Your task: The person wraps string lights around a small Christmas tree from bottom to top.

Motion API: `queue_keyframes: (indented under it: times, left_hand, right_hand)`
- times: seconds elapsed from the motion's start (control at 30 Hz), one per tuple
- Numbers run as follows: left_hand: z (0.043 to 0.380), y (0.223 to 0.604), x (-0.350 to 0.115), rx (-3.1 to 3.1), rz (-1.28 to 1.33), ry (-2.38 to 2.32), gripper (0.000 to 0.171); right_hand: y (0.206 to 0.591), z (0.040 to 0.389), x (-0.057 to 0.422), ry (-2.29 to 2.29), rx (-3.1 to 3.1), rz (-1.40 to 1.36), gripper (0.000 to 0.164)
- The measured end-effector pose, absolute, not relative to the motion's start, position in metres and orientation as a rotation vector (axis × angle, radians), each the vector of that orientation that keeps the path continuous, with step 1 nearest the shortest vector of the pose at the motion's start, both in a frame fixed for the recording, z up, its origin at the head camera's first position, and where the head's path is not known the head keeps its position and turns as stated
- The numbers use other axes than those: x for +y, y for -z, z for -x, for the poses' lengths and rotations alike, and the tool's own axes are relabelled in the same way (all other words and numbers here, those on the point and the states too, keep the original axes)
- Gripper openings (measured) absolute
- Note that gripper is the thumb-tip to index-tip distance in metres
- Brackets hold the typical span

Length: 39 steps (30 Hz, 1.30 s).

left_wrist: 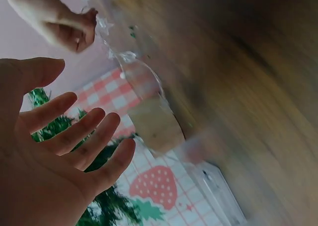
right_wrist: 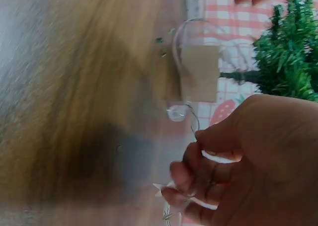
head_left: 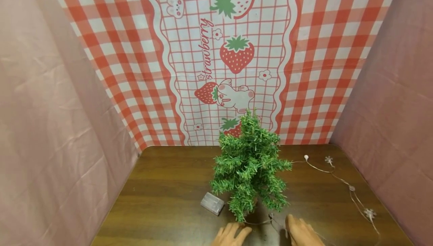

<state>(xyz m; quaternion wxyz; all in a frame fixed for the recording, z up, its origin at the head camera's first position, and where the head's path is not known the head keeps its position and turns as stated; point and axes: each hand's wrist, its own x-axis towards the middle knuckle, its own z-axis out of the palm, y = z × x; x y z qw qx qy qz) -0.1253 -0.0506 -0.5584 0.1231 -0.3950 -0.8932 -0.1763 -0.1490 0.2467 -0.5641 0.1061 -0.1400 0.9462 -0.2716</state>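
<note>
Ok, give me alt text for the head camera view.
A small green artificial tree stands on a brown table, a string of lights trailing right. Left hand open; right hand pinches the wire.
</note>
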Motion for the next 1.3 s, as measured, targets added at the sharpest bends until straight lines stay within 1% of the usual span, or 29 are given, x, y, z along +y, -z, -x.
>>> queue_keyframes:
  times: [0.1,0.13,0.27,0.33,0.43,0.5,0.57,0.73,0.77,1.0,1.17,1.3]
  left_hand:
    - [0.125,0.557,-0.041,-2.611,1.186,0.574,0.05]
    - [0.124,0.557,-0.037,-2.599,1.184,0.579,0.049]
    - [0.122,0.559,-0.022,-2.513,1.142,0.55,0.047]
    - [0.122,0.56,-0.015,-2.487,1.126,0.547,0.048]
    - [0.122,0.56,-0.006,-2.481,1.111,0.577,0.052]
    - [0.123,0.56,0.0,-2.481,1.111,0.607,0.05]
    - [0.125,0.561,0.005,-2.462,1.116,0.622,0.045]
    - [0.13,0.565,0.011,-2.36,1.139,0.619,0.016]
    - [0.131,0.565,0.011,-2.35,1.136,0.625,0.013]
    - [0.134,0.563,-0.002,-2.334,1.083,0.742,0.026]
    - [0.133,0.559,-0.014,-2.308,1.061,0.789,0.025]
    - [0.134,0.556,-0.028,-2.29,1.068,0.701,0.023]
  right_hand:
    - [0.557,0.148,0.246,0.889,2.749,0.601,0.009]
    - [0.554,0.147,0.245,0.9,2.743,0.641,0.009]
    - [0.544,0.142,0.24,0.954,2.77,0.799,0.011]
    - [0.541,0.14,0.236,1.029,2.775,0.932,0.011]
    - [0.536,0.138,0.23,1.172,2.763,1.151,0.019]
    - [0.534,0.137,0.224,1.251,2.753,1.274,0.025]
    - [0.529,0.135,0.22,1.322,2.711,1.299,0.026]
    - [0.516,0.128,0.214,1.444,2.614,1.252,0.025]
    - [0.514,0.127,0.214,1.454,2.627,1.25,0.026]
    - [0.513,0.122,0.218,1.367,2.893,1.275,0.031]
    - [0.518,0.118,0.223,1.175,3.103,1.301,0.034]
    - [0.518,0.115,0.226,1.143,3.219,1.17,0.045]
